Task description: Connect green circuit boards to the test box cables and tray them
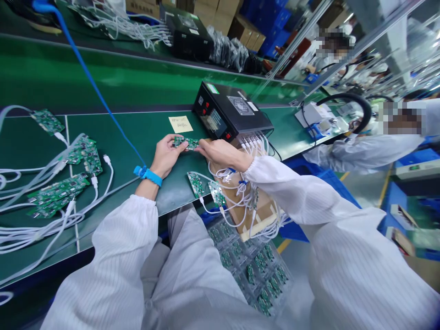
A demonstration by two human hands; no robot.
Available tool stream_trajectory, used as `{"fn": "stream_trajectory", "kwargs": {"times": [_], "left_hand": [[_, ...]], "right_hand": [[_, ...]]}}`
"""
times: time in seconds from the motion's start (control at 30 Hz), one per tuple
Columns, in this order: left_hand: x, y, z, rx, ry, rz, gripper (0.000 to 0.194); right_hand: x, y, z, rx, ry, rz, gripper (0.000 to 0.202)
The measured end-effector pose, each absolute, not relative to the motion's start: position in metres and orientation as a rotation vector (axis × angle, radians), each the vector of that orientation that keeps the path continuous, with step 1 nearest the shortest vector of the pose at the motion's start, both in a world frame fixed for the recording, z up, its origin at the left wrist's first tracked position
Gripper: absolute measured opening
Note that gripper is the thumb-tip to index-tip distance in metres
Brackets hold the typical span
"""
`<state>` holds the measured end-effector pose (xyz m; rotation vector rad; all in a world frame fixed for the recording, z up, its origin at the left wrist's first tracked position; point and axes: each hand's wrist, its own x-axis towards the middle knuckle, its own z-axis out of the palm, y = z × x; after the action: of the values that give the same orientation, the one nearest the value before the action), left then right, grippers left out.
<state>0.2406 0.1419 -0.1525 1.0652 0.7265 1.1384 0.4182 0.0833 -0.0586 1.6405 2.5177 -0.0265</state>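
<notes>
Head: green bench (175, 188), cartons (245, 34) beyond

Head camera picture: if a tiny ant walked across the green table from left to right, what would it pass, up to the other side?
Bunch of cabled circuit boards → blue wristband → left hand → held green board → right hand → curved black tube.

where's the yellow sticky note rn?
Head view, left of centre: the sticky note lies on the green bench, just left of the red-buttoned black box, beyond the circuit board in the left hand.
</notes>
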Motion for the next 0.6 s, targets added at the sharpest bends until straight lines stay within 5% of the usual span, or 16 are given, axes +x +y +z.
{"fn": "stream_trajectory", "kwargs": {"times": [0.6], "left_hand": [[0.244,0.143,-0.155,1.042,0.702,1.143,0.032]], "right_hand": [[0.425,0.082,-0.044,1.161,2.349,0.371,0.046]]}}
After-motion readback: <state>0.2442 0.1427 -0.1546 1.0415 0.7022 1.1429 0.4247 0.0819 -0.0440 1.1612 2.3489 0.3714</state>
